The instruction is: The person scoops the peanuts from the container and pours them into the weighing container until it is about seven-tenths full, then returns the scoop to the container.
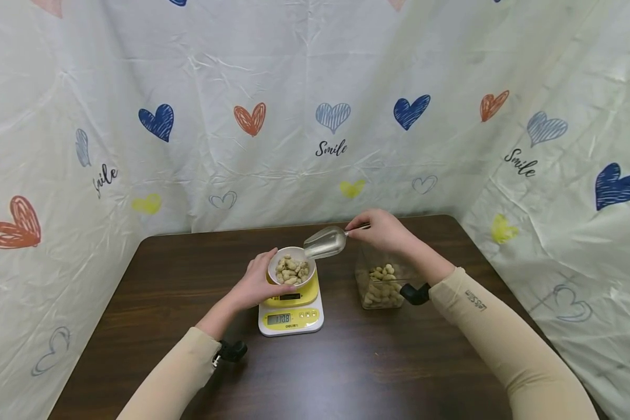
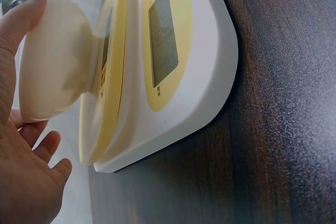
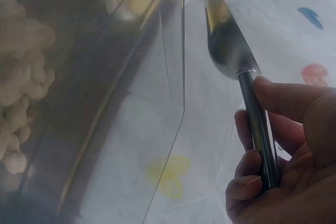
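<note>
A white bowl of peanuts stands on the yellow plate of a kitchen scale. My left hand holds the bowl by its side, thumb and fingers spread round it; the left wrist view shows the bowl's outer wall against the hand. In my right hand is a metal scoop, gripped by its handle. The scoop's tip reaches the bowl's right rim, and no peanuts show in it.
Right of the scale stands a clear plastic container with more peanuts, below my right forearm. The dark wooden table ends at a white curtain printed with hearts. The scale's display shows digits.
</note>
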`<state>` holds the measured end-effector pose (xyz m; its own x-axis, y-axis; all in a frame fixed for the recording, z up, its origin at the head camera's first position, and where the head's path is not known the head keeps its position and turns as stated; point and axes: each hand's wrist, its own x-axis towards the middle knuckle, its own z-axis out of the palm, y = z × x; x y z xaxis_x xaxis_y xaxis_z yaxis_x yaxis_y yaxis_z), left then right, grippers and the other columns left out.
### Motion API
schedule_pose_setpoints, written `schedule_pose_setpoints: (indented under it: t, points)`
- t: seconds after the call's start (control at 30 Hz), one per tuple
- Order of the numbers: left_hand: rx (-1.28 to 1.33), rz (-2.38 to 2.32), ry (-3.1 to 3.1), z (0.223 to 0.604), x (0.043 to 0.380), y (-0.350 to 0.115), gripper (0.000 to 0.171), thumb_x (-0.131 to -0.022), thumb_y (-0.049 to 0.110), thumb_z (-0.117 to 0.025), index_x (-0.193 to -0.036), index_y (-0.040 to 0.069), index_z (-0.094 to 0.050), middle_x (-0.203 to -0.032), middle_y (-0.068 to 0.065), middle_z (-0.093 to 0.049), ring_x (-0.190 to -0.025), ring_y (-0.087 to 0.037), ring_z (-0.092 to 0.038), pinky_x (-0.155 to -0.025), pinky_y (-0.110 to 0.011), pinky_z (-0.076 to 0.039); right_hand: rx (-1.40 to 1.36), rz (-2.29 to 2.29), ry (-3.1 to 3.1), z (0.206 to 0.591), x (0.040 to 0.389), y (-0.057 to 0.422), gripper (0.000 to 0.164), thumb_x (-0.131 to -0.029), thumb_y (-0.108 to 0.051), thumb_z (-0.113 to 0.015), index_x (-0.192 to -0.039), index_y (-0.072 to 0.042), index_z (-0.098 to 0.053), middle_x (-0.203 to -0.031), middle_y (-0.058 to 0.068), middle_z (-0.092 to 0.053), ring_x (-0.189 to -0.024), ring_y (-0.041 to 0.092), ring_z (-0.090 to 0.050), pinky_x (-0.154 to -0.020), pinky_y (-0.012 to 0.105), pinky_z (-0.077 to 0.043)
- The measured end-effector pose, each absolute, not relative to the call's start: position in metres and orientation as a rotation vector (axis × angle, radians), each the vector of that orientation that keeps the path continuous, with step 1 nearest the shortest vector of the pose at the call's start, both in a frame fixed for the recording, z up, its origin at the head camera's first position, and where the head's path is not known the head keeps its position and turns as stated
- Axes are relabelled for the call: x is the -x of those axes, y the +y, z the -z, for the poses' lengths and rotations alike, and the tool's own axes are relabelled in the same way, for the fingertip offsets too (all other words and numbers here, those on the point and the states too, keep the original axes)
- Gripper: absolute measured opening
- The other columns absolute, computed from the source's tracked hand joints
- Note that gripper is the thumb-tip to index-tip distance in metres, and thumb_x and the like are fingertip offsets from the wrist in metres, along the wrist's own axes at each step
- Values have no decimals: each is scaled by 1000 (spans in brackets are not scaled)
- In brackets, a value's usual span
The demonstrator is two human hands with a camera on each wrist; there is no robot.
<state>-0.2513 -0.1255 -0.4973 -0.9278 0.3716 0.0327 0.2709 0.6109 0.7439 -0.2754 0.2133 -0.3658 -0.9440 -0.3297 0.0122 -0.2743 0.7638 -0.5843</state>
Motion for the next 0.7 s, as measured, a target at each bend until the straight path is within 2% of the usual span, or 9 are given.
schedule_pose_setpoints:
  t: [0.7]
  points:
    - [-524, -1216, 2692, 496, 249, -125, 119, -74, 60, -86, -164, 15, -24, -160, -12, -30, -143, -32, -27, -111, -57, -33, 412, 1015, 2874, 355, 259, 249, 25, -101, -33, -68, -120, -19, -76, -128, 6, -66, -124, 31, -56, -97, 53, -46]
